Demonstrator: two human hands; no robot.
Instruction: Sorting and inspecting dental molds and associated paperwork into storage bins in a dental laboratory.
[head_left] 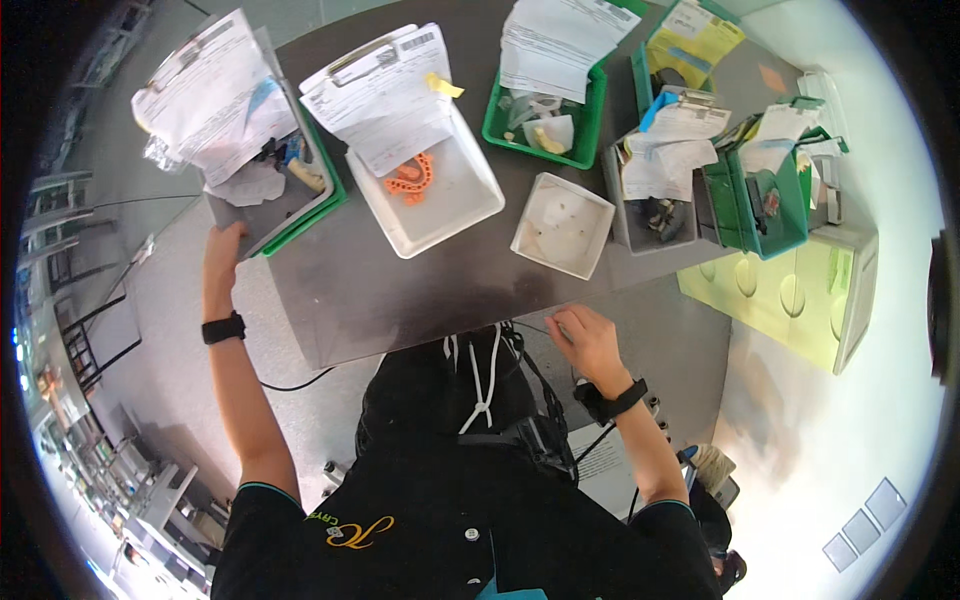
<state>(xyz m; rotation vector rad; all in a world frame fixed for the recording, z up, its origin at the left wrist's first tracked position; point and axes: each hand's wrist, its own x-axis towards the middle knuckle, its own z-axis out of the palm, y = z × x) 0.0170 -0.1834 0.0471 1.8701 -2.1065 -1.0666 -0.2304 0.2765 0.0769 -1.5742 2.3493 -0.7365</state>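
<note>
At the left end of the table, my left hand (226, 246) has its fingers round the near corner of a grey tray (256, 222), which sits in or on a green one. Part of those fingers is hidden by the tray's wall. A clipboard of papers (208, 100) covers the tray's far half, and a cream dental model (305, 175) with dark and blue parts lies below it. My right hand (588, 342) rests by the table's front edge with its fingers curled in, and nothing shows in them. The nearest thing to it is a small square white tray (564, 226) with tiny specks inside.
A white tray (455, 215) holds an orange dental piece (409, 180) under another clipboard (380, 95). Behind stands a green tray (580, 157) with papers. More grey (640, 235) and green bins (740, 235) crowd the right, beside a yellowish panelled box (765, 295) and a white wall.
</note>
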